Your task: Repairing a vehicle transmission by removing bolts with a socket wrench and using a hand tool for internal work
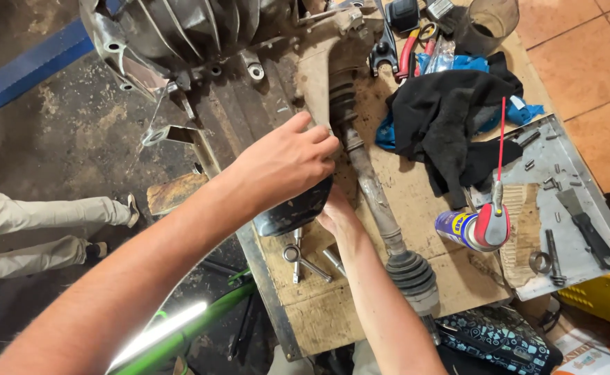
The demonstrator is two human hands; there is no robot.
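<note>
A rusty drive axle (pixel 374 194) with ribbed rubber boots lies along the wooden bench (pixel 333 312), running from the metal gearbox housing (pixel 180 35) down to a grey boot (pixel 413 274). My left hand (pixel 284 163) reaches in from the lower left. It is curled over a dark rounded part (pixel 298 208) beside the shaft, with its fingertips close to the upper boot. My right hand (pixel 336 212) comes up from below and presses against the same dark part next to the shaft. Its fingers are hidden under the left hand.
A spray can (pixel 468 229) with a red cap lies right of the axle. Nearby are a black cloth (pixel 451 118), a metal tray (pixel 562 167) with a scraper (pixel 586 232) and bolts, red-handled pliers (pixel 409 52) and a three-armed wrench (pixel 303 258). Another person's legs (pixel 34 229) are at the left.
</note>
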